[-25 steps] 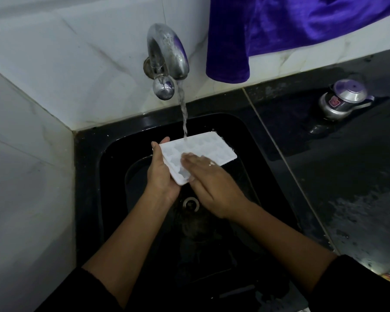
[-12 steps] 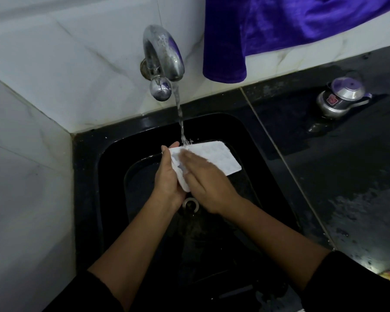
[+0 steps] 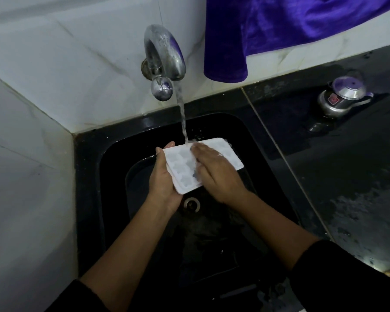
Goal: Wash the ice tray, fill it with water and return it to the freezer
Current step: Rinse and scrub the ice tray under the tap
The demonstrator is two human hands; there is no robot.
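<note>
A white ice tray (image 3: 180,167) is held over the black sink (image 3: 88,176), cells facing up. My left hand (image 3: 162,176) grips its near-left end from below, thumb on the rim. My right hand (image 3: 216,172) lies flat on top of the tray's middle, fingers spread across the cells. Water (image 3: 182,113) runs from the chrome tap (image 3: 164,55) and lands on the tray's far edge, just beyond my right fingertips. The tray's right end sticks out past my right hand.
The drain (image 3: 191,202) sits below the tray. A purple cloth (image 3: 279,30) hangs on the wall behind. A small steel lidded pot (image 3: 342,97) stands on the wet black counter (image 3: 347,176) at right. White tiled walls close the left and back.
The tray has turned so more of its cells show at the left. My right hand has slid further along the tray, toward the water stream.
</note>
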